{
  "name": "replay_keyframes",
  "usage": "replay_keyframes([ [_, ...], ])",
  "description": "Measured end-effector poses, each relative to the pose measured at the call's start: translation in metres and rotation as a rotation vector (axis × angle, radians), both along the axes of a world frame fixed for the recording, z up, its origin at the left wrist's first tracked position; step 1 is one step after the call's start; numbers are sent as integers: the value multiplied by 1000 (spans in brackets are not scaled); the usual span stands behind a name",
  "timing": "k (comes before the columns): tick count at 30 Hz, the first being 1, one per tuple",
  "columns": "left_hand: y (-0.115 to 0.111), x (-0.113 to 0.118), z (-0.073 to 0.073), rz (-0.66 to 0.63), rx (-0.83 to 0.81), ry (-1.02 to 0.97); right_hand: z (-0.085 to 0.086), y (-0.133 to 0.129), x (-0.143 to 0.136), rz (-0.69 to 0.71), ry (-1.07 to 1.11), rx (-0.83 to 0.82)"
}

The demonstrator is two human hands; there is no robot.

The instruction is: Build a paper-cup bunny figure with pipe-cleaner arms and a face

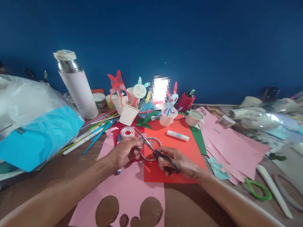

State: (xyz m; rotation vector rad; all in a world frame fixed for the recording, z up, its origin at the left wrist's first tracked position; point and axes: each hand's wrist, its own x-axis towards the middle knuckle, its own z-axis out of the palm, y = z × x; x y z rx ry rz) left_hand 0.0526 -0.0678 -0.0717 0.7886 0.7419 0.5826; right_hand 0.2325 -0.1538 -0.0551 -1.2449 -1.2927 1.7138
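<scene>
In my right hand [176, 161] is a pair of scissors [147, 143] with black handles, the blades pointing up and to the left. My left hand [128, 149] is closed in a pinch beside the blades; what it holds is too small to make out. A thin pale ring [158, 140] shows behind the scissors, and I cannot tell whether my left hand touches it. Under my hands lie a red-orange sheet [185, 146] and a pink sheet [128, 186] with round holes cut along its near edge. A white tape roll [128, 132] sits just beyond my left hand.
Paper cups [128, 114] with animal-faced figures stand at the back, near a tall white flask [75, 87]. A glue stick [178, 135] lies on the red-orange sheet. Plastic bags with blue paper [40, 137] fill the left; pink sheets [230, 139] and a green pipe cleaner [258, 190] lie right.
</scene>
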Motion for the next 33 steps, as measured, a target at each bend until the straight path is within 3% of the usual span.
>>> replay_keyframes([
  [33, 2, -1, 3, -41, -32, 18, 0, 0, 2, -10, 16, 11],
])
